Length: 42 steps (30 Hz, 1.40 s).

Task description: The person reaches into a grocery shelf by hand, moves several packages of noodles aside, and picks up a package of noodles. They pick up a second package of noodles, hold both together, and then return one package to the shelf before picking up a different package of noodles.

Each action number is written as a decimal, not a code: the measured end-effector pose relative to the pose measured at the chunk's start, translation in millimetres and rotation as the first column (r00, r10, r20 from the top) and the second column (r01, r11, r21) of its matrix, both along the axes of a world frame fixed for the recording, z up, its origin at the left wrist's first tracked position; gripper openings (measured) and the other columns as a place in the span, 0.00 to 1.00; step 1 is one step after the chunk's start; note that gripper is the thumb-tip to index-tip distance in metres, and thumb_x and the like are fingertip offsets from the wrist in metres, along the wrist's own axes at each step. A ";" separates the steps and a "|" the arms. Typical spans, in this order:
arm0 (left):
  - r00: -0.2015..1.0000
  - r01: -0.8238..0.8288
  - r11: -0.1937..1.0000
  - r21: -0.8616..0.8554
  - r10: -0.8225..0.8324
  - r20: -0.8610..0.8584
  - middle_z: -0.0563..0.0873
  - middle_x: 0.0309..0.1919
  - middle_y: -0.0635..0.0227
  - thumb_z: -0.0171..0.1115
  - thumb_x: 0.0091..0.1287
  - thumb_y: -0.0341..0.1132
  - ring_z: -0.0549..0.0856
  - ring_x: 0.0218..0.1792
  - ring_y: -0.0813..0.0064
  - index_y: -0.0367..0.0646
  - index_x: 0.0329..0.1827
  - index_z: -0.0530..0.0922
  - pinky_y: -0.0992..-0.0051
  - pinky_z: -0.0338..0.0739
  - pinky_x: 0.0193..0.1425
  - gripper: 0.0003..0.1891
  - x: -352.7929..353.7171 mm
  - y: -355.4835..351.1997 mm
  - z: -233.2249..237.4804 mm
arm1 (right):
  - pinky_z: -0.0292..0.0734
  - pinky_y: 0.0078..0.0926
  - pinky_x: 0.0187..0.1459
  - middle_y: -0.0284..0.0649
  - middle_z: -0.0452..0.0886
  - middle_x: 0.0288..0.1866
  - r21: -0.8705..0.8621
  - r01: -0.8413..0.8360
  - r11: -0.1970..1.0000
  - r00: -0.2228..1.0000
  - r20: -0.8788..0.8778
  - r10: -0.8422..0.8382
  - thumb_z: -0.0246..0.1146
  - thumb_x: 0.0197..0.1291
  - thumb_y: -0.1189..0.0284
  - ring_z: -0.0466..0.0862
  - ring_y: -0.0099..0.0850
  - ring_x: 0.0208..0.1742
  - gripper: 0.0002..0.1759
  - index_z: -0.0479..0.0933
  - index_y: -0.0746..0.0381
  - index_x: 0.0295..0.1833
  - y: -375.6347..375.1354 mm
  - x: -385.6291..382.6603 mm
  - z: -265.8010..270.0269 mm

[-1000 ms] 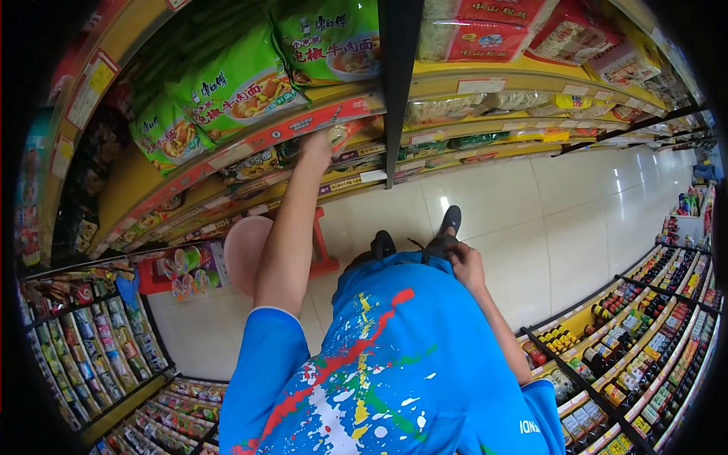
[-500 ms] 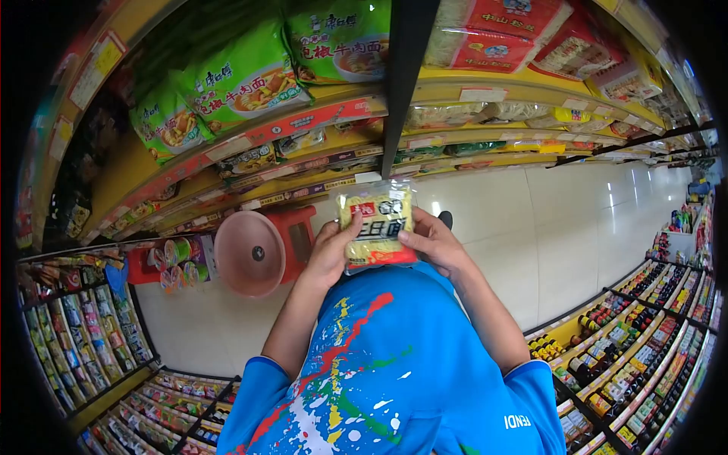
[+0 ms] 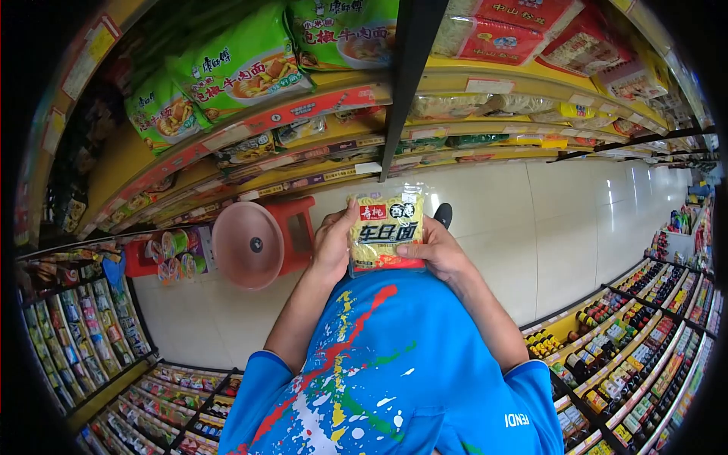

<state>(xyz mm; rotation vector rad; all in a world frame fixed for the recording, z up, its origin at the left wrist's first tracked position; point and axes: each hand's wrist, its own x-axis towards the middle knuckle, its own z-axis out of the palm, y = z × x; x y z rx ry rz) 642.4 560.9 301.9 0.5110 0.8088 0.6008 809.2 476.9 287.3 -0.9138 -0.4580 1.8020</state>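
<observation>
A clear packet of noodles (image 3: 385, 227) with a red label, dark lettering and a red-orange lower band is held upright in front of my belly. My left hand (image 3: 334, 241) grips its left edge, the thumb along the side. From the right, my right hand (image 3: 438, 249) holds it with the thumb laid across the lower front. The fingers behind the packet are hidden.
Ahead are shelves carrying green noodle bags (image 3: 243, 72) and red-labelled packs (image 3: 500, 38). A dark shelf post (image 3: 409, 83) stands before me. On the floor at left are a pink basin (image 3: 246, 254), a red stool (image 3: 297, 227) and noodle cups (image 3: 178, 254). Bottle shelves (image 3: 629, 341) are at right.
The noodle packet has shifted slightly right and its front shows more plainly. My left thumb has moved off its face to the left edge; my right thumb still presses the front.
</observation>
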 end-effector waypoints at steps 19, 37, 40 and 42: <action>0.997 -0.074 0.996 0.051 0.075 -0.016 0.81 0.47 0.61 0.47 0.71 0.44 0.80 0.48 0.74 0.32 0.51 0.74 0.74 0.73 0.55 0.21 2.2 -5.2 9.3 | 0.69 0.22 0.55 0.40 0.78 0.49 0.137 0.306 0.942 0.821 0.464 -0.333 0.62 0.56 0.78 0.76 0.25 0.50 0.25 0.66 0.68 0.60 -5.4 20.4 18.0; 0.996 -0.062 0.998 -0.002 0.062 0.069 0.82 0.46 0.61 0.48 0.71 0.43 0.81 0.47 0.73 0.33 0.50 0.76 0.73 0.74 0.55 0.20 10.2 0.7 7.8 | 0.71 0.31 0.20 0.43 0.71 0.11 0.360 -0.731 0.579 0.664 0.568 0.486 0.51 0.59 0.66 0.73 0.37 0.15 0.24 0.70 0.65 0.12 0.6 -91.9 263.3; 0.993 -0.113 0.993 0.022 0.113 0.028 0.83 0.46 0.61 0.50 0.70 0.44 0.82 0.47 0.73 0.34 0.49 0.77 0.73 0.75 0.54 0.19 8.0 0.4 10.3 | 0.70 0.34 0.21 0.44 0.71 0.12 0.278 -0.656 0.702 0.736 0.443 0.512 0.51 0.59 0.65 0.73 0.41 0.16 0.24 0.70 0.66 0.12 21.2 -84.0 272.7; 0.995 -0.082 0.997 0.014 0.081 0.056 0.83 0.45 0.61 0.50 0.70 0.44 0.81 0.47 0.74 0.34 0.49 0.77 0.74 0.73 0.55 0.19 5.4 2.0 8.7 | 0.71 0.35 0.21 0.45 0.72 0.13 0.089 -0.861 0.501 0.501 0.315 0.806 0.51 0.59 0.64 0.73 0.43 0.17 0.24 0.71 0.66 0.13 23.4 -68.9 277.6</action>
